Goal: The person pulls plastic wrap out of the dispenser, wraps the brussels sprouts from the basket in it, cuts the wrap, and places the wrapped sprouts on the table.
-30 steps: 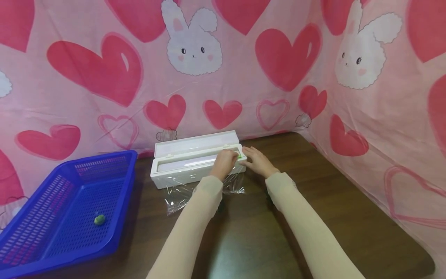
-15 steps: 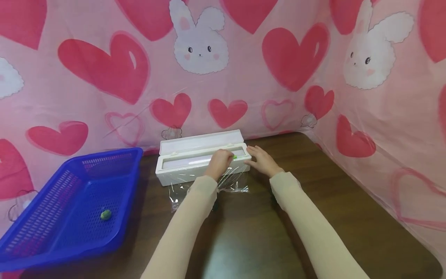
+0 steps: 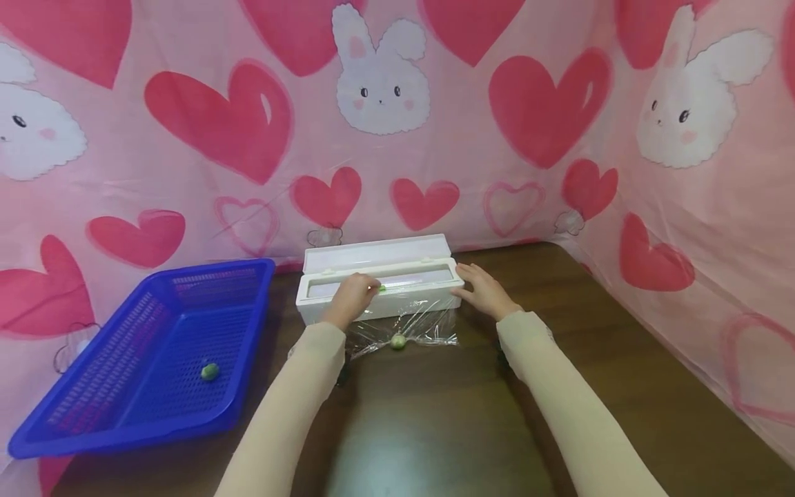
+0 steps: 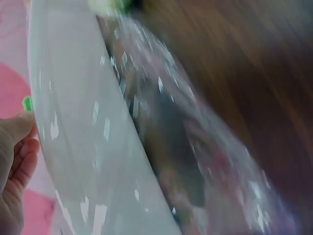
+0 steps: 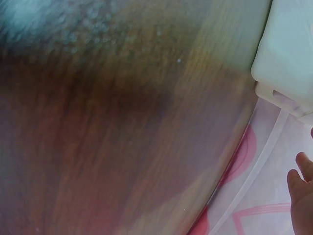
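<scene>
A white cling film dispenser (image 3: 373,304) stands on the table with its lid (image 3: 379,252) tipped back. From its front edge hangs clear cling film (image 3: 428,324), crinkled and shiny. My left hand (image 3: 354,299) pinches the small green slide cutter (image 3: 381,288) at the middle of the top edge; the cutter also shows in the left wrist view beside the thumb. My right hand (image 3: 487,293) rests its relaxed fingers against the dispenser's right end. A green Brussels sprout (image 3: 397,341) lies at the film's lower edge.
To the left stands a blue perforated basket (image 3: 251,331) with another Brussels sprout (image 3: 210,372) inside. The brown wooden table (image 3: 435,428) meets a pink curtain (image 3: 459,152) with hearts and rabbits, close behind the dispenser and along the right side.
My left hand has slid the green cutter from the dispenser's right end leftward to the middle. The Brussels sprout on the film has come into view. My right hand stays at the right end.
</scene>
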`<control>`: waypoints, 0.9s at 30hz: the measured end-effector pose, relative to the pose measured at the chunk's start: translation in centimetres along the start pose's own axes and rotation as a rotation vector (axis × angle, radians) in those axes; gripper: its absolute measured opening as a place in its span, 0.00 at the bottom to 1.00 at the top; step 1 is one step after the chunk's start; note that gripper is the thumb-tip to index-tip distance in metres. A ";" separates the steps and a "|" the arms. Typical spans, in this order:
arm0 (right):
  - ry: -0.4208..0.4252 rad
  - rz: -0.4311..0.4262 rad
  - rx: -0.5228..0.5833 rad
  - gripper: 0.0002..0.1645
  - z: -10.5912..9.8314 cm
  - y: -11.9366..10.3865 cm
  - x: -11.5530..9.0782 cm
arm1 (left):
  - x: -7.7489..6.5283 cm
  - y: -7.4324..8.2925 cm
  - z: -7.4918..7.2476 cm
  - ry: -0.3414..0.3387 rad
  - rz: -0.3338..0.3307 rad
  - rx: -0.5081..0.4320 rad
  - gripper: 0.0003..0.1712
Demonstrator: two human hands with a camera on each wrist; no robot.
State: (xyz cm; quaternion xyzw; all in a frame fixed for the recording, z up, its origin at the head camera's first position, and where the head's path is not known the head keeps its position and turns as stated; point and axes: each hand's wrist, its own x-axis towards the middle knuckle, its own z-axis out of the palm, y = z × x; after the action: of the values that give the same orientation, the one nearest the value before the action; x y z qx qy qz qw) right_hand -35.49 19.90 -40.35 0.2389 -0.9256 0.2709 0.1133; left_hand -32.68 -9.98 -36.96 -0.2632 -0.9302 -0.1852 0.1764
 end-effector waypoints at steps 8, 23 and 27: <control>0.014 0.006 -0.003 0.37 -0.5 0.7 -0.2 | -2.6 -3.5 -2.3 0.064 -0.041 0.030 0.05; 0.020 -0.014 0.011 0.37 0.0 0.4 -0.1 | -4.4 -4.2 -1.4 0.245 -0.131 0.033 0.05; 0.019 -0.027 0.012 0.37 0.2 0.2 0.0 | -4.5 -3.9 -0.6 0.384 -0.178 0.018 0.06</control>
State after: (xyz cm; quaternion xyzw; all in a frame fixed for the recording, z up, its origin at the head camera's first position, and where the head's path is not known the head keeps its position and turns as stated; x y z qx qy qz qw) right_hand -35.61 19.96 -40.63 0.2495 -0.9195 0.2772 0.1242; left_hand -31.10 -15.29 -39.39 -0.1382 -0.9008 -0.2385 0.3355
